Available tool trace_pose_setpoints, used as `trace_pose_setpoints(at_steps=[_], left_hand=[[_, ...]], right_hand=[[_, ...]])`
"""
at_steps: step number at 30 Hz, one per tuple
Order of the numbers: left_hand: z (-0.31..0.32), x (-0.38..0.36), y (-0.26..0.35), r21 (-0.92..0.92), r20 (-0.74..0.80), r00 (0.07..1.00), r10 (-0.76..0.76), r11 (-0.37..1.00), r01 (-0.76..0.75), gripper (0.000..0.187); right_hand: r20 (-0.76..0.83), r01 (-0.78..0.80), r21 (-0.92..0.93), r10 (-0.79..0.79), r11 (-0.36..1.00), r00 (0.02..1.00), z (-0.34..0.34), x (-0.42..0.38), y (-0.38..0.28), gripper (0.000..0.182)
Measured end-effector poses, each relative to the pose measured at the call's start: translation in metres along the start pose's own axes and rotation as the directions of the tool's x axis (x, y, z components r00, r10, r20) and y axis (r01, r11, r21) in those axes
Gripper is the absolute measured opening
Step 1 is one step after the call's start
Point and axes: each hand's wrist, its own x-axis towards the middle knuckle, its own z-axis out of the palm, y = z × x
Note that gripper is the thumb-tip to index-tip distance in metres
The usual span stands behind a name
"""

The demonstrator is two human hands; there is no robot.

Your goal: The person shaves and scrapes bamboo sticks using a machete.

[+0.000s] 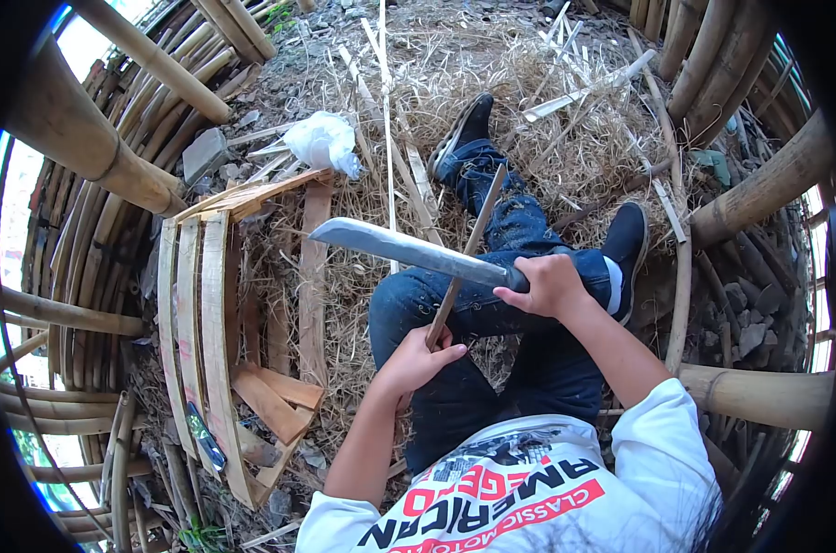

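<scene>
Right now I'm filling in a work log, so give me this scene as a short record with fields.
Left hand: grips a thin strip
Right hand: holds a large knife
Overlap: knife crosses the strip in view; contact unclear
Left side: slatted wooden crate
Beyond crate: white plastic bag
Farther ahead: dry, straw-like shavings

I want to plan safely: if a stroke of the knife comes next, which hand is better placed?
Probably the right hand: it grips the long knife at its handle end, and the knife crosses the thin strip in view. The left hand holds that strip.
</scene>
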Motion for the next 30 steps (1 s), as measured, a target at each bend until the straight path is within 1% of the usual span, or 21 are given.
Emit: trace_pose_setpoints(at_steps=[2, 3, 4, 6, 7, 8, 10, 11, 14, 15, 16, 18, 20, 22, 24, 26, 29, 30], left_hand=[[0.003, 0.002, 0.001, -0.002, -0.018, 0.999, 0.027, 1.000, -0.027, 0.034], [0.004, 0.002, 0.000, -0.004, -0.036, 0.998, 0.045, 0.999, -0.045, 0.034], [0.006, 0.002, -0.002, -0.002, -0.039, 0.999, 0.029, 1.000, -0.030, 0.034], [0.006, 0.005, -0.002, 0.086, -0.038, 0.997, 0.067, 0.994, -0.064, 0.034], [0.004, 0.000, 0.009, 0.086, -0.014, 1.000, -0.021, 0.996, 0.022, 0.034], [0.004, 0.000, 0.007, 0.086, -0.016, 1.000, -0.027, 0.996, 0.028, 0.034], [0.007, 0.001, 0.003, 0.074, -0.061, 0.998, 0.030, 0.997, -0.026, 0.035], [0.007, 0.003, 0.003, 0.076, -0.051, 0.998, 0.034, 0.997, -0.030, 0.035], [0.005, 0.006, 0.004, 0.069, -0.050, 0.997, 0.055, 0.996, -0.051, 0.035], [0.005, 0.007, 0.003, 0.068, -0.046, 0.998, 0.037, 0.997, -0.034, 0.035], [0.004, 0.007, 0.004, 0.066, -0.045, 0.999, 0.015, 0.998, -0.012, 0.035], [0.006, 0.004, 0.008, 0.086, -0.053, 0.998, 0.018, 0.996, -0.014, 0.034], [0.007, 0.000, 0.006, 0.119, -0.060, 0.998, 0.021, 0.993, -0.014, 0.034], [0.012, 0.003, 0.000, 0.140, -0.092, 0.991, 0.096, 0.987, -0.082, 0.034], [0.011, 0.004, -0.001, 0.142, -0.079, 0.994, 0.077, 0.988, -0.066, 0.034], [0.010, 0.008, 0.003, 0.149, -0.073, 0.995, 0.068, 0.987, -0.056, 0.035], [0.012, 0.004, 0.000, 0.164, -0.079, 0.996, 0.041, 0.986, -0.028, 0.036], [0.012, 0.004, -0.003, 0.181, -0.084, 0.994, 0.064, 0.982, -0.048, 0.036]], right_hand=[[-0.015, -0.039, 0.042, 0.040, 0.998, 0.999, 0.003, -0.007, -0.007, 0.061], [0.010, -0.062, 0.059, 0.062, 0.996, 0.998, 0.000, -0.010, -0.017, 0.061], [0.016, -0.064, 0.073, 0.063, 0.995, 0.998, 0.001, -0.016, -0.025, 0.061], [0.087, 0.019, 0.141, -0.032, 0.990, 0.996, 0.002, -0.021, -0.037, 0.062], [0.108, 0.037, 0.120, -0.050, 0.992, 0.993, 0.000, -0.018, -0.036, 0.062], [0.109, 0.038, 0.127, -0.052, 0.991, 0.993, 0.000, -0.015, -0.034, 0.062], [0.095, 0.008, 0.088, -0.017, 0.996, 0.995, -0.003, -0.007, -0.024, 0.062], [0.084, -0.040, 0.059, 0.035, 0.997, 0.996, -0.003, -0.004, -0.018, 0.062], [0.044, -0.039, 0.083, 0.035, 0.996, 0.998, 0.004, -0.003, -0.014, 0.064], [0.049, -0.075, 0.066, 0.072, 0.995, 0.996, 0.006, -0.004, -0.016, 0.066], [0.048, -0.075, 0.065, 0.072, 0.995, 0.996, 0.004, -0.003, -0.015, 0.066], [0.054, -0.118, 0.005, 0.117, 0.993, 0.992, 0.004, -0.003, -0.014, 0.068], [0.053, -0.093, 0.018, 0.092, 0.995, 0.994, 0.007, -0.005, -0.006, 0.070], [0.066, -0.055, 0.003, 0.055, 0.998, 0.996, 0.004, -0.007, -0.002, 0.071], [0.080, -0.087, -0.002, 0.087, 0.996, 0.993, 0.003, -0.008, -0.003, 0.072], [0.043, -0.064, 0.004, 0.064, 0.998, 0.997, 0.005, -0.007, 0.000, 0.072], [0.045, -0.058, 0.008, 0.057, 0.998, 0.997, -0.001, -0.009, 0.000, 0.071], [0.041, -0.052, 0.003, 0.052, 0.999, 0.998, -0.001, -0.009, 0.000, 0.070]])
